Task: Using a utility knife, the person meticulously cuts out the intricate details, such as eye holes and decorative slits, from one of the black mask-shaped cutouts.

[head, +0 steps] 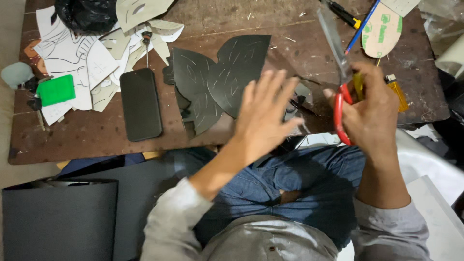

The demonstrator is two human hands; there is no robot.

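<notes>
Gripping red-handled scissors [340, 72], right hand [372, 108], left hand [263, 116] spread open

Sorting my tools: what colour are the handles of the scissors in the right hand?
Red, with a bit of yellow, on the scissors held by the right hand; head view.

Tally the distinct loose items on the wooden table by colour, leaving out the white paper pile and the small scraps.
Black: 4: phone, two leaf-shaped cutouts, plastic bag
Green: 1: block
Red-handled: 1: scissors, in the right hand
Yellow: 1: lighter
Blue: 1: pen
Total: 8
</notes>
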